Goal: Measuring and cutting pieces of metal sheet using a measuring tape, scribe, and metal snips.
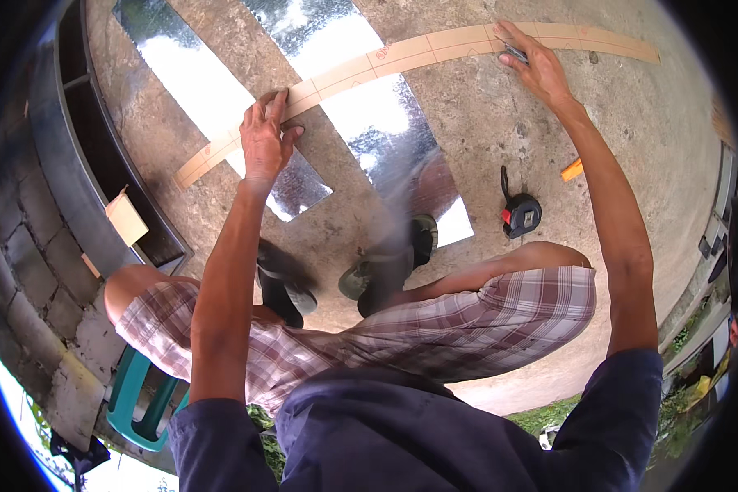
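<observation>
Tan in colour and marked in red, one long strip (443, 47) is laid across two shiny sheets (385, 123) on the floor (484, 123). From its thin, flat form, low weight and moderate stiffness are to be expected; sagging or creasing may occur if only one end is lifted. It is best taken by its long edges, at two points well apart. The sheets are judged to be thin metal, slippery and possibly sharp-edged; they should be supported from beneath.

The left grip (264, 143) is released, its fingers rested on the left part of the strip. By the right grip (543, 75), a small grey tool (514, 53) is grasped, with fingertips placed on the strip toward its right end.

Counted in view: one strip, two sheets, one grey tool, one tape measure (523, 215), one orange piece (571, 170) and one green seat (121, 402).
</observation>
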A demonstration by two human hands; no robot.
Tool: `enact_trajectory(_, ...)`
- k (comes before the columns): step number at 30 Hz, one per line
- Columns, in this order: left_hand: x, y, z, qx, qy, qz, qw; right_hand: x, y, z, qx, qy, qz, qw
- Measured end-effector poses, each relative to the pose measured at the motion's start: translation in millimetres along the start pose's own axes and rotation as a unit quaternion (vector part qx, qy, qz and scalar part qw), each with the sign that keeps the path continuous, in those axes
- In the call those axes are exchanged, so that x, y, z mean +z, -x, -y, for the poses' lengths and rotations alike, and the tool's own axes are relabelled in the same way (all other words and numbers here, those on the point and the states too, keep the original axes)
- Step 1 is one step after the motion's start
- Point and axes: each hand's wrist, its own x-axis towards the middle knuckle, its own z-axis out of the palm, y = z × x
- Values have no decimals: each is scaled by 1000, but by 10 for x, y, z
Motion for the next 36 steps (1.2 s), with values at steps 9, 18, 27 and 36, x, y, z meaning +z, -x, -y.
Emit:
enact_trajectory(9,255,371,100,-69,51,-46,995,45,-164,-66,-46,26,78,995)
enact_trajectory(18,298,530,77,-61,72,-48,994,166,14,-51,12,39,111,993)
enact_trajectory(27,216,655,119,-72,87,-49,992,263,132,141,-21,27,69,997)
enact_trajectory(36,187,681,97,-80,96,-59,990,301,181,185,-15,38,49,998)
